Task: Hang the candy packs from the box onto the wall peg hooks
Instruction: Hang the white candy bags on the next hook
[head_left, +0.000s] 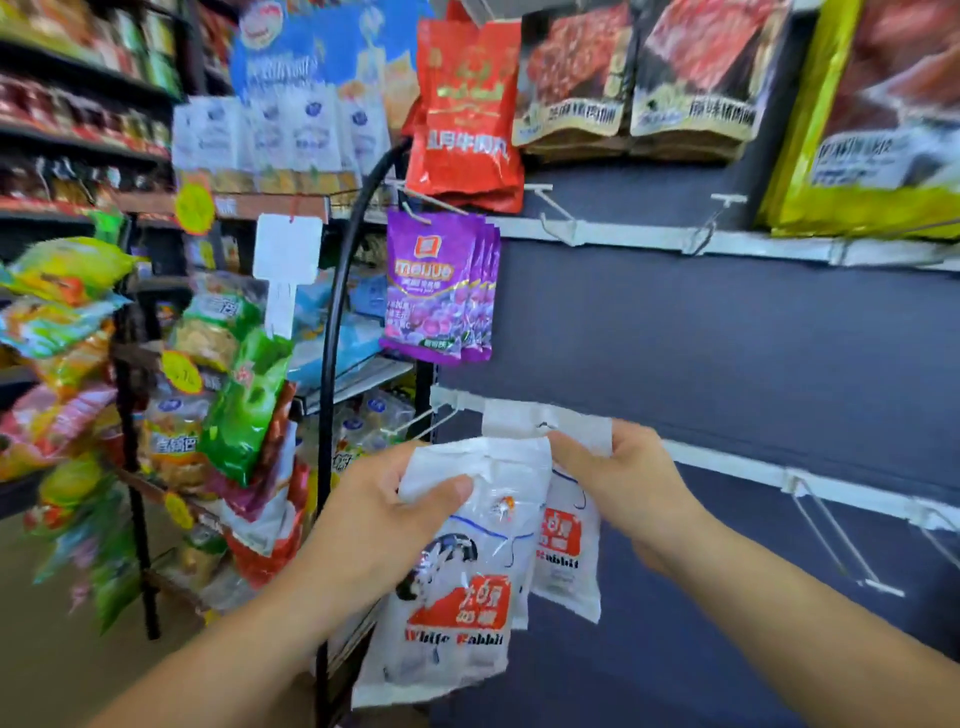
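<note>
With left hand, gripping front candy pack near its top edge, thumb curled over the white face, fingers behind it. With right hand, pinching the white header of rear candy pack, holding that header up against the lower rail. Holding hands apart, each clamped on its own pack, front pack overlapping the left side of the rear one. Reading "White Rabbit" in red and blue on both packs. Finding both packs low on the dark blue wall panel, below the purple packs. Failing to tell whether the rear pack's hole is on a hook: hidden behind header and fingertips. Spotting one bare peg hook jutting from the lower rail just left of that header, above the left hand. Spotting a long bare hook further right on the same rail, well apart from the hands. Logging purple packs hanging several deep from a hook near the left end of the upper rail, with two bare hooks to their right. Logging red packs above the purple ones, then two dark jerky packs and a big yellow-green pack along the top row. Logging a black curved rack at left, just beside the left forearm, loaded with mixed snack bags, blurred.
</note>
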